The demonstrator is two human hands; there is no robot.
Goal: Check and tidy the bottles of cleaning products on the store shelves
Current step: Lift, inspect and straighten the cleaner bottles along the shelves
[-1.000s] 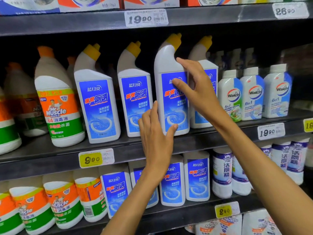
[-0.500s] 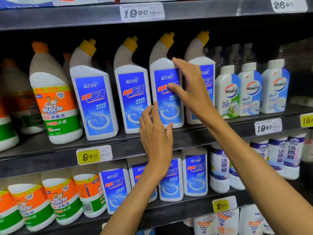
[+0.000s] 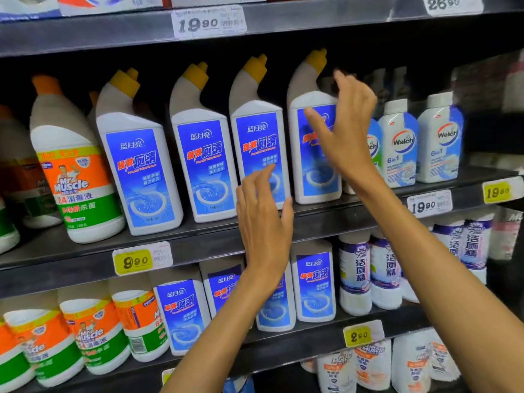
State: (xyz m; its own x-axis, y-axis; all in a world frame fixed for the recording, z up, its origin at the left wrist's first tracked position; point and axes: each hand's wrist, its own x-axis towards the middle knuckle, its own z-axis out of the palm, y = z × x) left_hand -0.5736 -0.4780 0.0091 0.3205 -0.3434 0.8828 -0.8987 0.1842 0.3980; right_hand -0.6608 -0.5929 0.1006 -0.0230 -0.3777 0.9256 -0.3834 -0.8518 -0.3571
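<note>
Dark shelf [image 3: 215, 239] carries four blue-label bottles upright in a row, yellow caps tilted right. Right hand [image 3: 344, 129] is up at the fourth bottle [image 3: 312, 177], fingers spread loose, gripping nothing. Left hand [image 3: 265, 219] is open too, fingertips in front of the third bottle's [image 3: 256, 137] lower label.

Open hands [image 3: 344, 129] before upright blue-labelled bottles [image 3: 259, 146]

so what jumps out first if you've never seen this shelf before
The row of blue-labelled bottles with yellow caps along the middle shelf, and two bare hands raised in front of them. The right hand is spread open at the rightmost one; the left hand hovers lower.
</note>
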